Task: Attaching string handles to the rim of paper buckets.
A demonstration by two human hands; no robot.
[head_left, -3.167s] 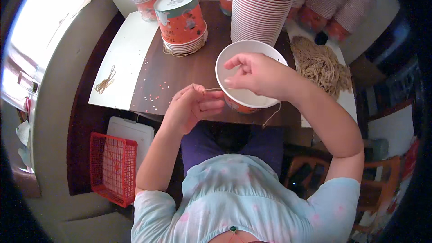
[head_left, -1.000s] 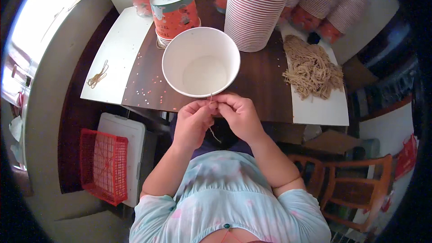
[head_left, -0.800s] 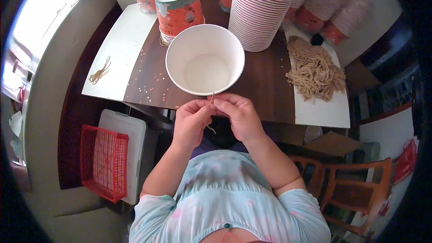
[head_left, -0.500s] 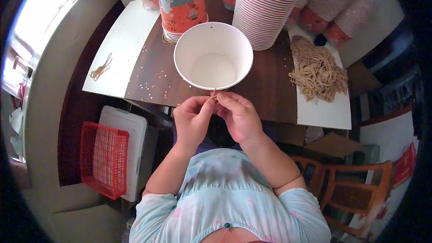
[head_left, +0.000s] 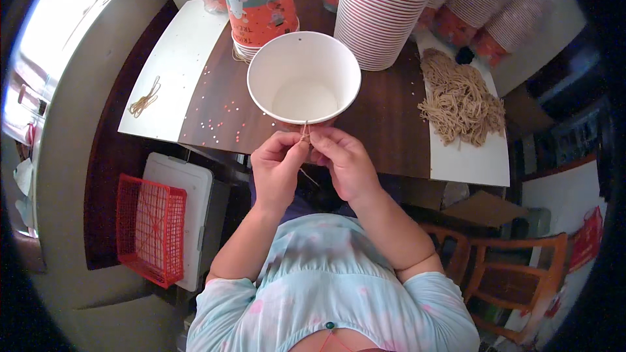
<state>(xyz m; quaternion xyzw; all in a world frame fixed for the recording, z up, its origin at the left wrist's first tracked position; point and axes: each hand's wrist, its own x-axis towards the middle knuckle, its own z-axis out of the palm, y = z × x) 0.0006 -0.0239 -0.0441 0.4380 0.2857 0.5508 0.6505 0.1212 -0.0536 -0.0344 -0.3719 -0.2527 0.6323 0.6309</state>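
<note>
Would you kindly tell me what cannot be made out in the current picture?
In the head view:
String: the left hand and right hand cover part of it, so whether it is knotted cannot be told.
Open tub: its own near rim and the hands hide most of its front.
Tall tub stack: the upper edge cuts off its top.
Specks on the table: too small to identify.

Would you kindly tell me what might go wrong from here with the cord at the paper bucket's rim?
The thin tan cord, pinched between the left hand and right hand, might slip from their grip. A hard pull toward the body might tip the paper bucket, which is near the front edge of the table. The cord's tail, dangling below the fingertips, might snag.
</note>
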